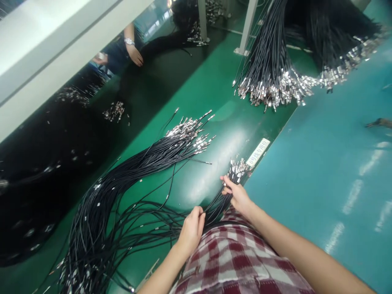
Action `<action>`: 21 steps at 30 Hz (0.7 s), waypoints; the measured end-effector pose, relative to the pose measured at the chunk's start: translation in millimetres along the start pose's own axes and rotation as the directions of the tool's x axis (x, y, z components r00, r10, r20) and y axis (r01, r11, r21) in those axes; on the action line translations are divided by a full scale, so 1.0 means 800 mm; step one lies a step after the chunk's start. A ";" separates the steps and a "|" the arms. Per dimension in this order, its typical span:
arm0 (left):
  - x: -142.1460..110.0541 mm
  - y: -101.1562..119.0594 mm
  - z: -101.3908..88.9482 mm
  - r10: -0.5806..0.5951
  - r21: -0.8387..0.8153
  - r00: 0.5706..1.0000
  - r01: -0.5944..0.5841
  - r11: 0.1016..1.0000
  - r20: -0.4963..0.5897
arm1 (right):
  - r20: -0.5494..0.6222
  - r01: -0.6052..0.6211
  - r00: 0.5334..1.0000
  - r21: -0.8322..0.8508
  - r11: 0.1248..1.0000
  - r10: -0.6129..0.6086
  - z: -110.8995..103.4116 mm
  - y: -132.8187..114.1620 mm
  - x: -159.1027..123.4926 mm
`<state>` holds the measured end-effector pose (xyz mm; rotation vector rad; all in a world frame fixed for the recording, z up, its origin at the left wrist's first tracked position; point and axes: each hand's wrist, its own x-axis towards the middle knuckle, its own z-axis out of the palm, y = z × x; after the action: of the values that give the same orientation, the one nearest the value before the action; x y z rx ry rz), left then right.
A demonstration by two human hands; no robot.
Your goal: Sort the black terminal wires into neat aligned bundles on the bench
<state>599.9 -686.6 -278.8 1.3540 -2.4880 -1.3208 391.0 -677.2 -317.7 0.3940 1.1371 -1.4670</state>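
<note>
A bundle of thin black cables (pixel 216 208) with metal terminals lies along the green table's near edge, against the checked shirt. My right hand (pixel 237 194) is closed around this bundle just below its terminal ends (pixel 238 168). Further left along the same cables, my left hand (pixel 192 226) has its fingers pinched together on them; how many strands it grips is hidden. From there the loose cables (pixel 147 222) fan out to the left. A larger pile of black cables (pixel 122 175) curves beside them, its shiny terminals (pixel 186 130) pointing up and right.
Thick bunches of black cables (pixel 272 53) hang at the upper right, their terminals at the bottom. A white label (pixel 259 151) sticks to the table edge. A pale frame beam (pixel 61 45) crosses the upper left. Beyond it shows a person's hand (pixel 134 55) with a wristwatch.
</note>
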 end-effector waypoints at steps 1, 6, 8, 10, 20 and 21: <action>0.001 0.001 -0.003 -0.010 -0.026 1.000 0.010 1.000 -0.007 | 0.025 0.006 1.000 -0.004 1.000 -0.006 0.000 -0.001 -0.003; 0.013 0.009 -0.003 -0.008 -0.124 0.998 0.000 0.992 -0.060 | 0.146 0.024 0.989 -0.085 0.996 -0.011 0.002 -0.007 -0.018; 0.023 0.017 0.003 0.002 -0.150 0.997 -0.014 0.989 -0.080 | 0.159 0.033 0.987 -0.114 0.993 -0.014 0.005 -0.008 -0.022; 0.032 0.024 0.008 0.015 -0.164 0.995 -0.031 0.986 -0.096 | 0.146 0.035 0.989 -0.123 0.992 -0.017 0.009 -0.008 -0.024; -0.003 -0.010 -0.025 0.106 0.059 0.994 -0.107 0.993 0.017 | 0.015 0.027 1.000 -0.102 0.994 -0.026 -0.006 0.000 -0.022; -0.008 -0.017 -0.028 0.128 0.127 0.991 -0.130 0.983 0.028 | 0.021 0.009 1.000 -0.060 0.998 -0.008 -0.007 0.000 -0.023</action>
<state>621.4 -701.1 -271.1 1.1819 -2.6647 -1.1735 393.9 -662.6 -305.9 0.3313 1.1644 -1.4376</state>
